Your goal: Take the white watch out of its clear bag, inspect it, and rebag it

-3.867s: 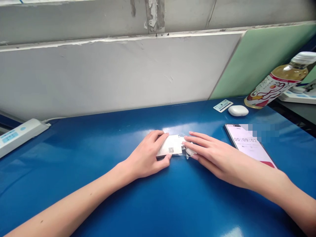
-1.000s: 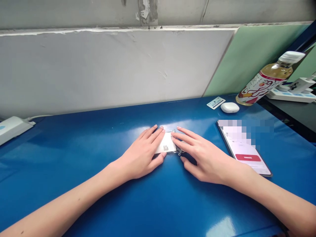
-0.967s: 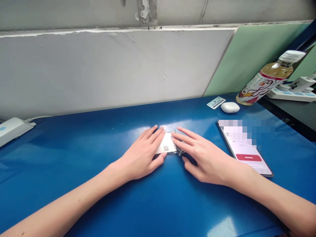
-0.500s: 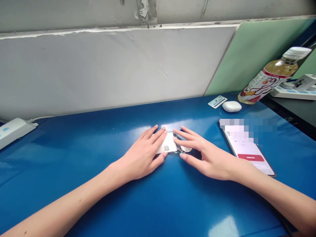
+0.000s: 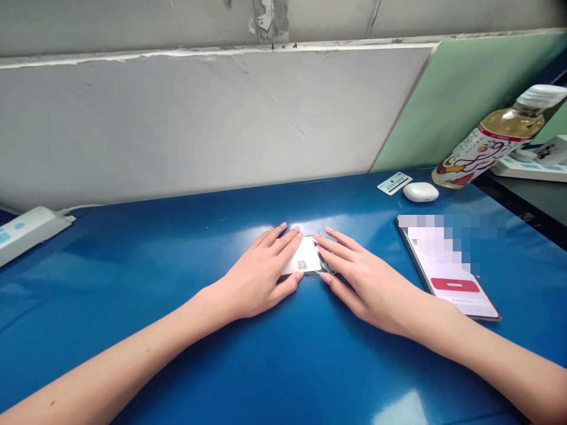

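Flat on the blue table lies a white card with a printed QR code (image 5: 306,255), in what looks like clear plastic wrapping. My left hand (image 5: 261,271) rests over the card's left part, fingers stretched out and thumb along its near edge. At the right end, my right hand (image 5: 358,271) has its fingers extended onto the wrapping, with the thumb by the near corner. The fingers of both hands lie flat rather than wrapped around anything. Beneath my left palm the card is hidden, and my right fingers cover the wrapping's right end.
Right of my hands lies a phone (image 5: 456,285) with its screen lit and partly pixelated. Behind it are a white earbud case (image 5: 420,192), a small printed card (image 5: 394,183) and a drink bottle (image 5: 487,144). A white power strip (image 5: 33,233) sits far left. A wall (image 5: 199,124) backs the table (image 5: 248,372).
My right hand has its fingers closer together and now covers the round white piece that showed at the wrapping's right end. My left hand stays on the card. The view has shifted slightly.
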Motion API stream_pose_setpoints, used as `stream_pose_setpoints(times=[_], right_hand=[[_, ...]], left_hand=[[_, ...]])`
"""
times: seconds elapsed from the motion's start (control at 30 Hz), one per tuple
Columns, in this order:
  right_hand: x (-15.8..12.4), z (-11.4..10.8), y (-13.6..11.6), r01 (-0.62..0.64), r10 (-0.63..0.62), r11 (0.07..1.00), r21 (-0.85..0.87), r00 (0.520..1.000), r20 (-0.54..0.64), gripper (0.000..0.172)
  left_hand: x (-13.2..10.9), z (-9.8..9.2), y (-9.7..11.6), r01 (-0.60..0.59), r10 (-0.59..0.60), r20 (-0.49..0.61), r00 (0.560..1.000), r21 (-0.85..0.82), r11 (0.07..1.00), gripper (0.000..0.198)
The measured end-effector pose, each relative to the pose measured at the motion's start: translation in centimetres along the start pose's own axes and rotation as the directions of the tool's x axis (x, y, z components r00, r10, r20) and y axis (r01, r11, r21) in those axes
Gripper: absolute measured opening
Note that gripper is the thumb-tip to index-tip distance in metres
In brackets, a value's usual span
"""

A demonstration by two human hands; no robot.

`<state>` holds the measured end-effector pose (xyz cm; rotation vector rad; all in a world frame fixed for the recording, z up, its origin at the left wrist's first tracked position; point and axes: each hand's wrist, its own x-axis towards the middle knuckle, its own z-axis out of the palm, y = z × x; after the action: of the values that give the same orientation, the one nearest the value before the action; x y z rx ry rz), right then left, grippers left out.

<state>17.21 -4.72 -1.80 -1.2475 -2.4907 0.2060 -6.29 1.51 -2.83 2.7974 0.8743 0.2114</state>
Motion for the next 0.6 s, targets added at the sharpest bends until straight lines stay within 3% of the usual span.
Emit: stream_pose_setpoints(times=[0.27,0.43,0.6], right_hand=[[-0.2,0.0,-0.1,-0.01,0.009,0.999,0.053,1.0,0.027,0.05],[0.3,-0.3,-0.9,0.061,-0.054,0.995,-0.084,0.995,0.08,0.052],[0.8,-0.3,-1.0,0.086,-0.083,0.989,-0.123,0.996,0.029,0.049]], left_hand=[[0.1,-0.3,0.3,0.008,-0.007,0.016,1.0,-0.011,1.0,0.061],[0.2,-0.4,0.5,0.011,-0.011,0.035,0.999,-0.003,1.0,0.061],[0.2,-0.2,0.5,0.015,-0.014,0.017,1.0,-0.029,0.999,0.064]])
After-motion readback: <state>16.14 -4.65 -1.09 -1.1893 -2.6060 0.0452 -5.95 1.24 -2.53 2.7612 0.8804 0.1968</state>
